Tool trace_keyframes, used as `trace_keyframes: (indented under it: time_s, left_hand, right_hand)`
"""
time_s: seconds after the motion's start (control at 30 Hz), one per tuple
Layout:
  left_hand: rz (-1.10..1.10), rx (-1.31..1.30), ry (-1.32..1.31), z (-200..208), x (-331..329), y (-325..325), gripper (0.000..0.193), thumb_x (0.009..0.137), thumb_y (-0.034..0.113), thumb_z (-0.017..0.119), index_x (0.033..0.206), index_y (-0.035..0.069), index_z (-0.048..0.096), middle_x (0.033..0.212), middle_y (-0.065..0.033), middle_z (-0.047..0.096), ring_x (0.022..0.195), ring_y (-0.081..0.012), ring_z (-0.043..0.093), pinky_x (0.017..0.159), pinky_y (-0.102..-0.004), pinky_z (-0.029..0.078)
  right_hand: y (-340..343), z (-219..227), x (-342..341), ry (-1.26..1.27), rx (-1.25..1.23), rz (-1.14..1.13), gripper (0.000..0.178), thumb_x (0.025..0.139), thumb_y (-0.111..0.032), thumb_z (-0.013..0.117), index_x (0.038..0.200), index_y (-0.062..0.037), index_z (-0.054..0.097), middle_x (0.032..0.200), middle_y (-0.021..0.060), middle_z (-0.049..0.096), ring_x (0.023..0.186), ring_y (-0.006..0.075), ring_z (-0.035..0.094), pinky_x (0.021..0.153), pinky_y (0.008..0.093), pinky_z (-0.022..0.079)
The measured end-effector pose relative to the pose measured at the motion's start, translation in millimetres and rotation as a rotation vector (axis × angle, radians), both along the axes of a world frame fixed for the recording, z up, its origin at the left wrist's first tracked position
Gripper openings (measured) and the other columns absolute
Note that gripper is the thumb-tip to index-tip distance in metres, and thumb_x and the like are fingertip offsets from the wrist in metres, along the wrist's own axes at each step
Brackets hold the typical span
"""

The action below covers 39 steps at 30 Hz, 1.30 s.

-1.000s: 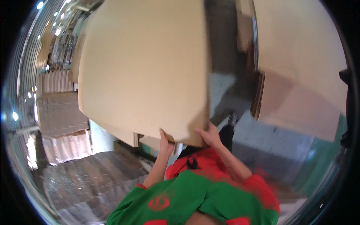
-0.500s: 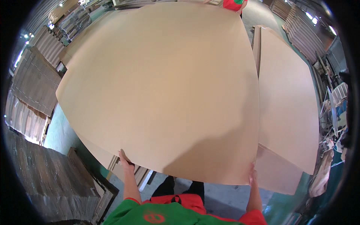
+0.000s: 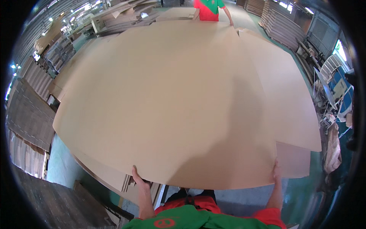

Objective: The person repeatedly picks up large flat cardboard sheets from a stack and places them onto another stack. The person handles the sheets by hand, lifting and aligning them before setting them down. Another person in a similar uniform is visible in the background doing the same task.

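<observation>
A large tan cardboard sheet spreads across most of the view. My left hand grips its near edge left of centre, thumb on top and the fingers hidden underneath. At the near right corner my right hand holds the side edge, its fingers partly out of sight. Under the right side lies another cardboard sheet, with a further piece showing below it. Across the sheet stands a co-worker in a red and green shirt, one hand at the far edge.
Stacked cardboard stands at the near left, with more stacks behind it. Past the right side are a white metal chair and piled odds and ends. Flat boards lie at the far left, and leaning sheets at the far right.
The big sheet has shifted right over the neighbouring sheet, and the gap along its right side has closed. Both my hands moved right with it. More of the co-worker now shows.
</observation>
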State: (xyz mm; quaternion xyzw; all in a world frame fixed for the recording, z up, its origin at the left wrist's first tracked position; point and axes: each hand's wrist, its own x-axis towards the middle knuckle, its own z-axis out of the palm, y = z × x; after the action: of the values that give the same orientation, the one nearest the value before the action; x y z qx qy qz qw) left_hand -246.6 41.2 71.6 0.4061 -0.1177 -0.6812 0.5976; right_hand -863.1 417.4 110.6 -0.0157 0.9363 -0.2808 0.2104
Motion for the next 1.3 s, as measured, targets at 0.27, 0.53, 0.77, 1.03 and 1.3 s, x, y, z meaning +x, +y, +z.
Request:
trace_keyframes:
  time_s: [0.27, 0.53, 0.77, 1.03, 1.3]
  left_hand:
    - [-0.043, -0.178, -0.054, 56, 2, -7, 0.061, 0.091, 0.045, 0.043, 0.135, 0.004, 0.04, 0.133, -0.0133, 0.049, 0.119, -0.0301, 0.05, 0.096, -0.0435, 0.044]
    - [0.04, -0.244, -0.336, 145, 14, -9, 0.059, 0.092, 0.044, 0.042, 0.133, 0.002, 0.041, 0.128, -0.0135, 0.052, 0.116, -0.0292, 0.052, 0.094, -0.0422, 0.046]
    - [0.139, -0.643, -0.597, 264, 60, -56, 0.049, 0.09, 0.036, 0.053, 0.126, 0.003, 0.048, 0.121, -0.0101, 0.054, 0.111, -0.0242, 0.053, 0.092, -0.0393, 0.046]
    - [0.122, -1.087, -0.912, 467, 55, -43, 0.048, 0.087, 0.038, 0.057, 0.1, -0.007, 0.059, 0.093, -0.0129, 0.06, 0.087, -0.0211, 0.059, 0.076, -0.0337, 0.047]
    - [-0.167, -1.666, -0.646, 618, -53, -2, 0.097, 0.076, 0.077, 0.043, 0.134, 0.0, 0.044, 0.131, -0.0224, 0.05, 0.12, -0.035, 0.05, 0.098, -0.0461, 0.044]
  right_hand:
    - [4, -47, 30, 0.161, -0.093, -0.071, 0.079, 0.09, -0.062, 0.043, 0.115, 0.011, 0.058, 0.116, 0.0248, 0.061, 0.113, 0.0367, 0.056, 0.094, 0.0405, 0.041]
    - [-1, -49, 91, 0.034, -0.11, -0.074, 0.083, 0.09, -0.064, 0.041, 0.11, 0.015, 0.058, 0.114, 0.0295, 0.059, 0.113, 0.0425, 0.053, 0.093, 0.0432, 0.04]
    - [-41, -124, 164, -0.195, -0.29, -0.103, 0.096, 0.085, -0.075, 0.033, 0.104, 0.0152, 0.06, 0.107, 0.0351, 0.059, 0.111, 0.0443, 0.054, 0.09, 0.0445, 0.042]
    - [-152, -179, 294, -0.748, -0.689, -0.111, 0.095, 0.084, -0.078, 0.029, 0.122, 0.0044, 0.057, 0.117, 0.0213, 0.061, 0.113, 0.0295, 0.057, 0.093, 0.0353, 0.044]
    - [-228, -116, 326, -1.172, -1.365, 0.035, 0.085, 0.086, -0.074, 0.034, 0.14, -0.0083, 0.041, 0.134, 0.0114, 0.052, 0.12, 0.0247, 0.052, 0.1, 0.0393, 0.041]
